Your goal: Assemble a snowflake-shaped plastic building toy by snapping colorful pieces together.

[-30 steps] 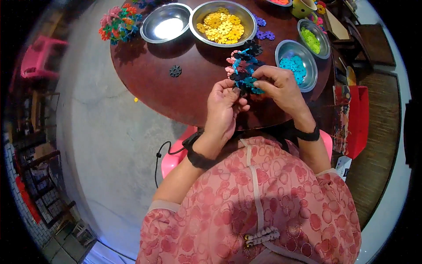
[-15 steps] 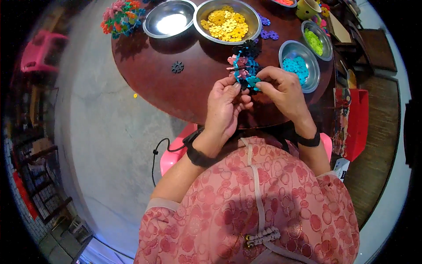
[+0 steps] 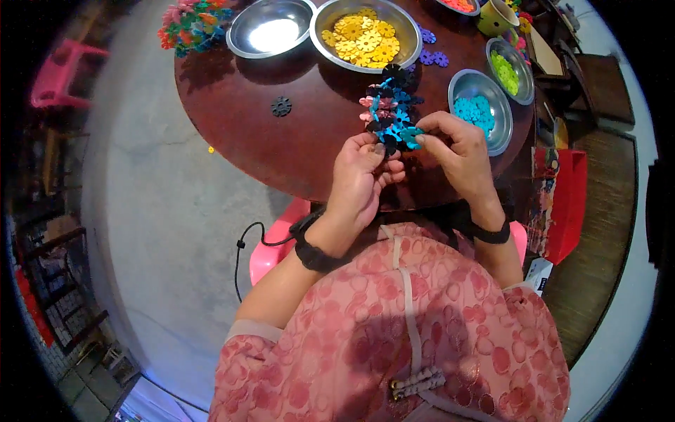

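An assembly of interlocking snowflake discs (image 3: 380, 105) in black, blue and pink is held over the table's near edge. My left hand (image 3: 362, 172) pinches its lower end between thumb and fingers, the other fingers curled below. At the assembly's lower right, my right hand (image 3: 457, 151) grips a blue snowflake disc (image 3: 410, 136) between thumb and forefinger. That disc touches the assembly; whether its slot is engaged cannot be made out. A lone black snowflake disc (image 3: 281, 106) lies flat on the table to the left.
On the dark red round table (image 3: 239, 133) stand metal bowls of yellow discs (image 3: 365, 42), blue discs (image 3: 475, 112) and green discs (image 3: 503, 74). A shiny bowl (image 3: 271, 32) and a multicoloured disc construction (image 3: 193, 28) are at the far left. Purple discs (image 3: 434, 58) lie loose beside the yellow bowl.
The assembly has turned a little in my left hand, showing more of its blue discs. My right hand keeps its pinch on the blue disc. The whole view has shifted slightly.
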`<state>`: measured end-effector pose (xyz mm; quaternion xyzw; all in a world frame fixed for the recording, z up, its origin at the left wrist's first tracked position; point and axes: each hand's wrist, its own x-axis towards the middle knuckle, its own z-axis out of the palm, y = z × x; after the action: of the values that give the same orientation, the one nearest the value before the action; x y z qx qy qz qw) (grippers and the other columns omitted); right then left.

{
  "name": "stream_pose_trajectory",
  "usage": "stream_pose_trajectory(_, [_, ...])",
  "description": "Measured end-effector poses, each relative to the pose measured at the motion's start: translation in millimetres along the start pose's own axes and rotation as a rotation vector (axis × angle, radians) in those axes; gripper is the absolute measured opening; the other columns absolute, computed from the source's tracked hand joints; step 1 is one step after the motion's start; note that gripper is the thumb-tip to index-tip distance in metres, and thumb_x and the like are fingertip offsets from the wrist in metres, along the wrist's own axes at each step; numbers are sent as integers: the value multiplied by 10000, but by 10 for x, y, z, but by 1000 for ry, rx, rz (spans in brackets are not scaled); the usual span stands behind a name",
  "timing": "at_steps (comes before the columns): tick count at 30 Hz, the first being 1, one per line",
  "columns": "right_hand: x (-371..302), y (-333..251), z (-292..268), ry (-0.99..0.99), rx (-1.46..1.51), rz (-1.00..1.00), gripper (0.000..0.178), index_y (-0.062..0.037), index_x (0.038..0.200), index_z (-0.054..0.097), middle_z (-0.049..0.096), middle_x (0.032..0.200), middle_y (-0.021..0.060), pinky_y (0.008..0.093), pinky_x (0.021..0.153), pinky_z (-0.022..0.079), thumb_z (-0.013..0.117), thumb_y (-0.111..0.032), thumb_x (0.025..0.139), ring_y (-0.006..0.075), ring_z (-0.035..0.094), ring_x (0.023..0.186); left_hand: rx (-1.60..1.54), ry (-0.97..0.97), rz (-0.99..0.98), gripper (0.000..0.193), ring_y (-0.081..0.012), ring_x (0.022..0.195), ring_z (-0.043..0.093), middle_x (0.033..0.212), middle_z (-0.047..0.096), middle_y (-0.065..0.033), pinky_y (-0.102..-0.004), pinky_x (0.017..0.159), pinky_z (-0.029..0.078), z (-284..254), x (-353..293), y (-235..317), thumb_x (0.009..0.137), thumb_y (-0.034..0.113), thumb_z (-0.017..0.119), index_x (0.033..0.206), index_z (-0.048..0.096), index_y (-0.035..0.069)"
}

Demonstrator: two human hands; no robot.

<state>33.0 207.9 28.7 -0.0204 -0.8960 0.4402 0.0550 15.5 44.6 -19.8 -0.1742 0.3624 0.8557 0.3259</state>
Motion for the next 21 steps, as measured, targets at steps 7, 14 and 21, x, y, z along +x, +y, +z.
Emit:
stream_pose_trajectory(7, [9,127,-28,36,65,-94,126,-17,878,653,623,807,77,296,695,450,664,-13,752,214,591,785,-4,-122,-24,202,-160,748,641,918,609,-93,-293,669,557,-23,3,-2,940,93,524,1110,433,31])
stream_pose_trajectory(14, [-25,214,-50,126,113,-130,124,-29,869,658,635,821,70,314,728,443,679,-16,747,225,594,785,57,-99,36,249,-164,764,656,973,631,-107,-289,674,562,8,9,37,915,109,586,1118,457,42])
stream_pose_trajectory(21, [-38,233,-49,115,21,-296,140,-52,871,664,642,817,66,332,759,438,686,-16,738,246,596,784,23,-115,47,238,-158,761,656,968,631,-95,-285,666,565,-11,18,43,923,105,575,1124,462,45])
